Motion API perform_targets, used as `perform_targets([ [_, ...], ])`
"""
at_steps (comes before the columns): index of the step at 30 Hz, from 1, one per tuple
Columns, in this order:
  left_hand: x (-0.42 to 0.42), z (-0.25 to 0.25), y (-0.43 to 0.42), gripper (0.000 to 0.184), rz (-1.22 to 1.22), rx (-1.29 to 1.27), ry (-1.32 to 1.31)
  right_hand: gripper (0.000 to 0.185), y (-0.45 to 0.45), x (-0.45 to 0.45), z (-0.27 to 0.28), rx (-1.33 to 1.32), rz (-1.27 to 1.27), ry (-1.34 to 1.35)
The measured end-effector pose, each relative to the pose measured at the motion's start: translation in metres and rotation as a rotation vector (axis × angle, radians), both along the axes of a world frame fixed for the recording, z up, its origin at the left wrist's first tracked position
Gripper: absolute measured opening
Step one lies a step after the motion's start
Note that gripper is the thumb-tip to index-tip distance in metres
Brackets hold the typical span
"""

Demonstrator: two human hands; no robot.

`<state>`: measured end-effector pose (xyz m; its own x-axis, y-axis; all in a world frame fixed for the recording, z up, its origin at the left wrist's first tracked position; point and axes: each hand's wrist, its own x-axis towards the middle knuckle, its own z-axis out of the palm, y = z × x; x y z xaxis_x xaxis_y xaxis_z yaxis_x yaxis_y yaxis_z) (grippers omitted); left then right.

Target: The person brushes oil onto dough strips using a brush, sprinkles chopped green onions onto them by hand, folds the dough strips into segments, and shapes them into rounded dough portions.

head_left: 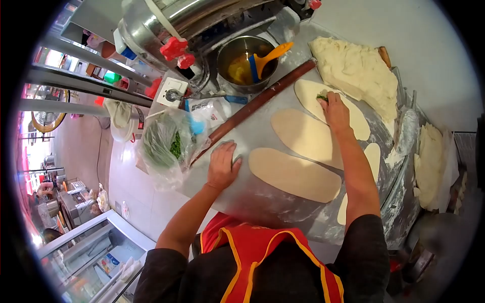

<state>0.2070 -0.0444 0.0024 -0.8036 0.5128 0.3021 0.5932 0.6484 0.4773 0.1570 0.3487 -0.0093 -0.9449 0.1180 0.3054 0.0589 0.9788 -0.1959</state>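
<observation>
Pinching chopped greens (321, 97) over upper-right dough oval (357, 121), right hand (335, 109) nearly closed; left hand (222, 165) open, palm-down on worktop (252, 132), probably bracing the reach.

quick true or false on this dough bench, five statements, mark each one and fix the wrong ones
1. The right hand holds a pinch of greens at an oval of dough. True.
2. The left hand grips the brush. False: it rests on the metal table; the brush is in the pot.
3. The plastic bag has greenery inside. True.
4. The apron is plain blue. False: it is red with yellow edging.
5. The brush handle is orange. True.
</observation>
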Motion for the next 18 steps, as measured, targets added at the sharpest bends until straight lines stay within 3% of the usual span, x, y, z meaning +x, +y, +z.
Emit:
perform_targets([
  [6,0.001,0.0,0.002,0.041,0.004,-0.016,-0.002,0.018,-0.023,0.035,0.011,-0.277,0.018,0.076],
  [12,0.003,-0.001,0.001,0.041,0.004,-0.018,0.011,0.02,-0.074,0.061,0.016,-0.112,0.228,-0.143],
  [15,0.001,0.0,0.0,0.044,0.009,-0.03,0.0,0.021,-0.073,0.066,0.012,-0.081,0.188,-0.059],
  [18,0.001,-0.002,-0.001,0.044,-0.005,-0.004,0.001,0.018,-0.073,0.076,0.01,-0.22,0.207,0.003],
])
